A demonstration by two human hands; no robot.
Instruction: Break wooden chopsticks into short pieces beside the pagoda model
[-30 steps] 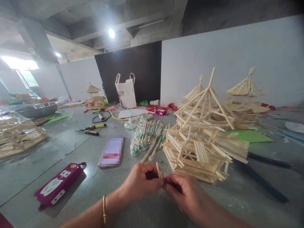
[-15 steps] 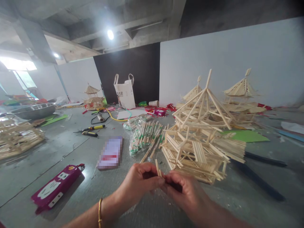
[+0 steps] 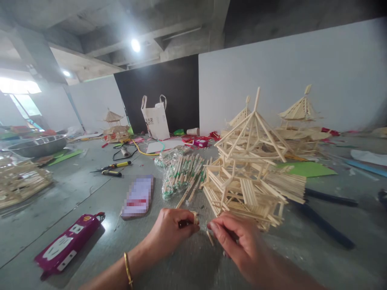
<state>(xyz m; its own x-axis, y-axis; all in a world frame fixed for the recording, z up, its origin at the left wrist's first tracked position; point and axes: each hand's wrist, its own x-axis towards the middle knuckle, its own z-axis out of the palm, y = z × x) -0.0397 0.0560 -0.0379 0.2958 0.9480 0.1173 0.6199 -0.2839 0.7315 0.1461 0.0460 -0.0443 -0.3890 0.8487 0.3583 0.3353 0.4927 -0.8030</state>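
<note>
Low in the frame, the left hand (image 3: pixel 172 233) pinches a short stick (image 3: pixel 195 218) while the right hand (image 3: pixel 238 241), fingers pressed together, nips another stick (image 3: pixel 209 237), likely trimming pieces that must next be fitted carefully onto the stick house (image 3: pixel 244 177) just above.

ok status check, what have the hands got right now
Left hand pinching short stick pieces. Right hand fingers at a loose stick on the floor. Stick pagoda model close behind, untouched.

We look forward and slightly down from our head, close over our hands, across the grey concrete floor (image 3: pixel 75 193) toward the white wall (image 3: pixel 287 76).
</note>
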